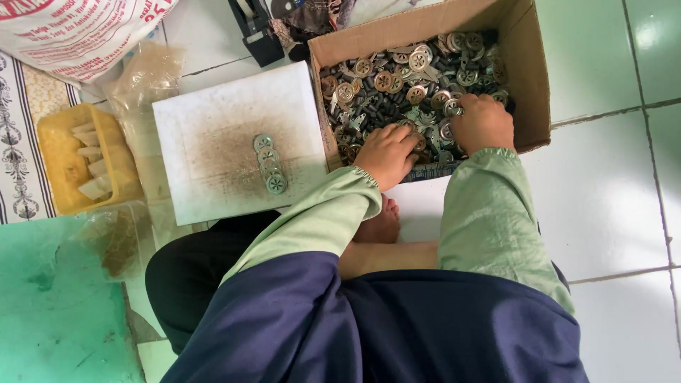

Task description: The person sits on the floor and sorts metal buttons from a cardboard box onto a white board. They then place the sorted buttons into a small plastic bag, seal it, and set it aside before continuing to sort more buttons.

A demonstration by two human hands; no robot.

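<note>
Both hands buried in the brown cardboard box (pixel 533 85) of round metal discs and dark cylindrical pieces (pixel 397 85): left hand (pixel 386 152) and right hand (pixel 482 122) are curled closed, each pinching a disc, best lifted singly so that none is snagged.

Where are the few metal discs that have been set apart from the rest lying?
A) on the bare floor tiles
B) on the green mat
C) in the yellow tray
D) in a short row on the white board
D: a short row of round metal discs lies on the dusty white board beside the cardboard box, while both hands dig in the box.
</note>
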